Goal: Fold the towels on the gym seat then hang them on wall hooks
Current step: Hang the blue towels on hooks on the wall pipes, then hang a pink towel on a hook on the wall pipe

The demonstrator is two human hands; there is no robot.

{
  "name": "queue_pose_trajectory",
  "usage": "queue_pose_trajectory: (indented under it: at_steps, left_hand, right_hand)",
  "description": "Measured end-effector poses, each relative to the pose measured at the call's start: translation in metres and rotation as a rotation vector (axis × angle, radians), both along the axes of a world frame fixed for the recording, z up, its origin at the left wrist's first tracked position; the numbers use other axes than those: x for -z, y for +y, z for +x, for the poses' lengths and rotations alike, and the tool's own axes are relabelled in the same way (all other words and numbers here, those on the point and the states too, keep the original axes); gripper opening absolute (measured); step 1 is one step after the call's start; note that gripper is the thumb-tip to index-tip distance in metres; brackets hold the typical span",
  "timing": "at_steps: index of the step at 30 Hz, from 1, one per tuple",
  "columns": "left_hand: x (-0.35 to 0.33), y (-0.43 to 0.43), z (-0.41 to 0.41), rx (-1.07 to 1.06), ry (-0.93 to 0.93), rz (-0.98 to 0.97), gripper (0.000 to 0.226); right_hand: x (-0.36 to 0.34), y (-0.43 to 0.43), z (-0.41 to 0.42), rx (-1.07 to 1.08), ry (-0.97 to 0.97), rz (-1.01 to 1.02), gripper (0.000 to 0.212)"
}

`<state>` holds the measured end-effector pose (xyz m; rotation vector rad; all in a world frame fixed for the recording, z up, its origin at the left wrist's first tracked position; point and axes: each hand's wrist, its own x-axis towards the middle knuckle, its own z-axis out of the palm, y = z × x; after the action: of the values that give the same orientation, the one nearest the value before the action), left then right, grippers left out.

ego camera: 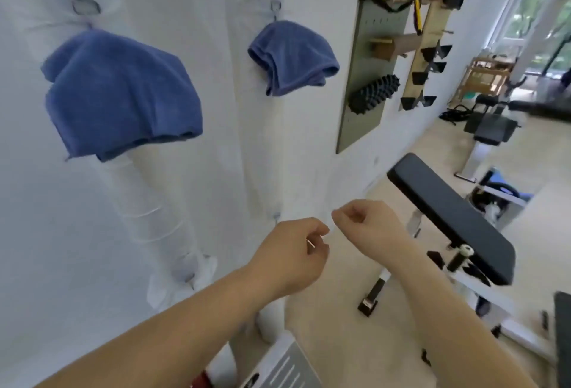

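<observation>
Two folded blue towels hang on the white wall: a large one (pixel 120 94) at the left under a metal hook (pixel 85 5), a smaller one (pixel 292 58) further right under another hook (pixel 276 5). The black padded gym seat (pixel 457 217) stands at the right with nothing on it. My left hand (pixel 296 253) and my right hand (pixel 367 227) hover close together below the towels, in front of the wall, fingers curled with fingertips pinched. No towel is in either hand.
A grey pegboard (pixel 366 56) with a black spiky roller, straps and wooden pegs hangs right of the towels. A wrapped white pipe (pixel 154 202) runs down the wall. More gym machines (pixel 491 131) stand on the pale floor at the right.
</observation>
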<state>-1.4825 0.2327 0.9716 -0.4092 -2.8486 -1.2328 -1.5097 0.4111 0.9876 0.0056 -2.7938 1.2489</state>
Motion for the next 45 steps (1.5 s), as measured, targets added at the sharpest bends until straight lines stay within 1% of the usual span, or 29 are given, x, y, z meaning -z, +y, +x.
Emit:
queue_pose_trajectory:
  at_steps: [4, 8, 13, 16, 19, 22, 24, 25, 27, 28, 30, 33, 35, 36, 38, 39, 43, 44, 45]
  left_hand:
    - [0.078, -0.001, 0.047, 0.103, -0.149, -0.063, 0.028]
    - [0.135, -0.001, 0.114, 0.249, -0.322, -0.085, 0.03]
    - [0.19, 0.005, 0.207, 0.411, -0.49, -0.07, 0.036]
    - [0.209, 0.016, 0.264, 0.505, -0.574, -0.073, 0.036]
    - [0.217, 0.029, 0.316, 0.582, -0.663, -0.073, 0.035]
    - [0.228, 0.051, 0.357, 0.66, -0.709, -0.142, 0.031]
    - [0.238, 0.071, 0.384, 0.695, -0.73, -0.184, 0.035]
    - [0.242, 0.083, 0.398, 0.712, -0.737, -0.202, 0.037]
    - [0.247, 0.108, 0.424, 0.732, -0.768, -0.231, 0.04]
    - [0.251, 0.121, 0.437, 0.735, -0.781, -0.241, 0.04]
    - [0.261, 0.147, 0.458, 0.739, -0.788, -0.272, 0.043]
    - [0.275, 0.174, 0.483, 0.754, -0.81, -0.301, 0.05]
    - [0.281, 0.185, 0.494, 0.769, -0.809, -0.311, 0.047]
    - [0.282, 0.189, 0.498, 0.773, -0.801, -0.32, 0.046]
    - [0.284, 0.194, 0.503, 0.767, -0.794, -0.326, 0.043]
    - [0.286, 0.196, 0.504, 0.759, -0.795, -0.318, 0.041]
    - [0.293, 0.199, 0.508, 0.721, -0.829, -0.298, 0.036]
    - [0.295, 0.198, 0.511, 0.708, -0.844, -0.293, 0.034]
    - [0.296, 0.198, 0.515, 0.679, -0.873, -0.281, 0.03]
  right_hand:
    - [0.09, 0.008, 0.083, 0.14, -0.213, -0.003, 0.023]
    - [0.156, 0.005, 0.184, 0.309, -0.383, -0.047, 0.022]
    - [0.2, -0.009, 0.314, 0.543, -0.443, -0.198, 0.019]
    - [0.217, -0.003, 0.388, 0.684, -0.461, -0.187, 0.021]
    - [0.231, 0.013, 0.454, 0.807, -0.439, -0.188, 0.03]
    - [0.252, 0.033, 0.514, 0.94, -0.471, -0.174, 0.027]
    - [0.269, 0.05, 0.552, 1.039, -0.488, -0.185, 0.026]
    - [0.279, 0.061, 0.57, 1.076, -0.493, -0.179, 0.028]
    - [0.294, 0.083, 0.602, 1.143, -0.529, -0.111, 0.042]
    - [0.299, 0.095, 0.614, 1.188, -0.542, -0.092, 0.044]
    - [0.318, 0.122, 0.636, 1.243, -0.588, -0.095, 0.04]
    - [0.345, 0.152, 0.657, 1.125, -0.672, -0.209, 0.046]
    - [0.355, 0.162, 0.665, 1.088, -0.721, -0.317, 0.048]
    - [0.358, 0.165, 0.669, 1.09, -0.739, -0.325, 0.045]
    - [0.364, 0.167, 0.674, 1.101, -0.725, -0.228, 0.032]
    - [0.369, 0.168, 0.676, 1.118, -0.714, -0.182, 0.033]
    - [0.368, 0.163, 0.674, 1.249, -0.643, -0.172, 0.036]
    - [0.365, 0.162, 0.675, 1.274, -0.634, -0.202, 0.038]
    - [0.367, 0.159, 0.678, 1.294, -0.612, -0.273, 0.038]
